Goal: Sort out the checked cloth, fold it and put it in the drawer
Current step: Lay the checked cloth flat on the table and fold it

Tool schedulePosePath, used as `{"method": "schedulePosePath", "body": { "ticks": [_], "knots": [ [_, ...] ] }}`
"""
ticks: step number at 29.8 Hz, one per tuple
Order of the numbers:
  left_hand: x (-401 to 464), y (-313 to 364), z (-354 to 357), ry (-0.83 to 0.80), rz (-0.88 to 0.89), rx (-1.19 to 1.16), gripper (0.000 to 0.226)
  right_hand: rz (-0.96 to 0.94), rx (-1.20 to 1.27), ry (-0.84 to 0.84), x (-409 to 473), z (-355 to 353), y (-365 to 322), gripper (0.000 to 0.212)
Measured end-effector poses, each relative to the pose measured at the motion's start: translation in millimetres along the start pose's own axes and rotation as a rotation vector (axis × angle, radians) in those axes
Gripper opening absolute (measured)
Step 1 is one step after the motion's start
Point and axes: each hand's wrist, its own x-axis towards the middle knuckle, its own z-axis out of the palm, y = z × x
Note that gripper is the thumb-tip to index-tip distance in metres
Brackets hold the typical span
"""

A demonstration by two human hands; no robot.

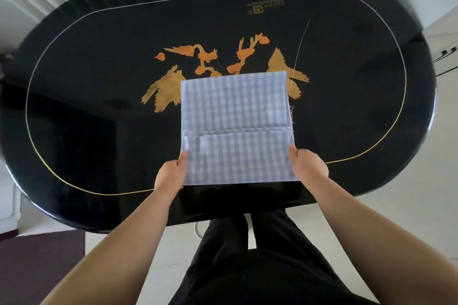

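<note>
A light blue and white checked cloth (235, 126) lies as a flat rectangle on the black oval table (99, 106), with a folded edge running across it below the middle. My left hand (171, 174) grips its near left edge, thumb on top. My right hand (308, 165) holds the near right edge the same way. Loose threads hang from the cloth's right side. No drawer is in view.
The table carries an orange and gold bird-and-branch design (210, 67) and a thin gold border line. A white slatted wall stands behind it. A white cabinet (443, 39) sits at the right edge. My dark trousers fill the bottom middle.
</note>
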Motion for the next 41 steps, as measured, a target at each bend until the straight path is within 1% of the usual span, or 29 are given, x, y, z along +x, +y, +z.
{"method": "schedulePosePath", "body": {
  "ticks": [2, 4, 5, 6, 7, 8, 9, 10, 11, 12, 13, 15, 17, 22, 24, 26, 28, 31, 34, 37, 38, 39, 40, 41],
  "knots": [
    [2.3, 3.1, -1.4, -0.042, -0.048, -0.015, 0.056, 0.036, 0.028, 0.025, -0.6, -3.3, 2.0, 0.055],
    [5.4, 6.0, -3.4, -0.070, -0.096, -0.017, 0.058, -0.038, -0.008, 0.178, -3.7, -4.1, 7.0, 0.040],
    [6.4, 6.6, -3.3, -0.075, -0.110, -0.015, 0.059, -0.146, -0.063, 0.289, -6.6, -3.6, 9.9, 0.034],
    [6.6, 7.2, -3.1, -0.078, -0.118, -0.014, 0.061, -0.322, -0.141, 0.396, -9.2, -2.1, 11.8, 0.036],
    [6.8, 8.0, -2.4, -0.074, -0.120, -0.010, 0.063, -0.534, -0.236, 0.460, -11.1, 0.2, 12.3, 0.043],
    [6.2, 10.1, -2.2, -0.077, -0.125, -0.002, 0.065, -0.752, -0.323, 0.486, -11.7, 1.7, 12.0, 0.048],
    [6.5, 12.4, -2.2, -0.081, -0.133, 0.007, 0.066, -0.918, -0.413, 0.447, -9.3, 1.6, 12.5, 0.050],
    [7.3, 15.5, -3.0, -0.093, -0.155, 0.005, 0.067, -0.997, -0.491, 0.350, -5.6, -1.1, 12.7, 0.049],
    [9.4, 18.4, -4.1, -0.109, -0.181, -0.009, 0.068, -0.997, -0.549, 0.224, -0.2, -4.8, 13.3, 0.050],
    [10.9, 21.0, -5.6, -0.132, -0.210, -0.032, 0.070, -0.960, -0.589, 0.095, 6.8, -8.7, 15.0, 0.051],
    [13.0, 22.9, -7.1, -0.156, -0.234, -0.056, 0.071, -0.934, -0.609, 0.010, 12.5, -13.4, 17.3, 0.055],
    [16.1, 25.6, -10.7, -0.205, -0.279, -0.095, 0.072, -0.932, -0.623, -0.065, 21.5, -22.2, 19.8, 0.064],
    [17.4, 27.6, -15.6, -0.252, -0.300, -0.100, 0.070, -0.945, -0.598, -0.103, 26.2, -28.4, 20.2, 0.065],
    [17.5, 37.6, -27.8, -0.306, -0.326, -0.040, 0.064, -0.975, -0.524, -0.124, 36.6, -36.1, 24.7, 0.057],
    [18.2, 40.1, -29.7, -0.313, -0.329, -0.028, 0.062, -1.011, -0.532, -0.115, 40.4, -37.7, 27.5, 0.058],
    [18.5, 41.0, -31.1, -0.316, -0.327, -0.014, 0.058, -1.067, -0.603, -0.107, 45.9, -39.9, 30.5, 0.065],
    [17.1, 43.3, -33.9, -0.317, -0.333, -0.012, 0.054, -1.115, -0.678, -0.110, 51.5, -44.3, 32.1, 0.077],
    [14.3, 48.0, -39.7, -0.337, -0.361, -0.042, 0.049, -1.180, -0.686, -0.090, 54.2, -45.2, 32.9, 0.092],
    [11.8, 51.4, -43.7, -0.345, -0.371, -0.052, 0.043, -1.125, -0.547, -0.034, 48.7, -36.5, 33.4, 0.096],
    [10.7, 51.5, -46.6, -0.362, -0.370, -0.081, 0.044, -1.028, -0.409, -0.006, 40.1, -28.1, 29.4, 0.091],
    [9.7, 50.1, -46.7, -0.347, -0.335, -0.070, 0.047, -1.017, -0.372, -0.004, 38.3, -27.3, 28.4, 0.088],
    [8.5, 47.0, -46.6, -0.275, -0.245, -0.005, 0.048, -1.018, -0.348, 0.002, 36.5, -27.5, 27.8, 0.086],
    [8.7, 42.1, -46.8, -0.133, -0.097, 0.130, 0.045, -1.018, -0.327, 0.001, 36.3, -27.9, 27.4, 0.085],
    [10.9, 35.4, -47.5, 0.060, 0.106, 0.326, 0.036, -1.013, -0.316, -0.008, 35.9, -30.6, 26.8, 0.084]
  ]
}}
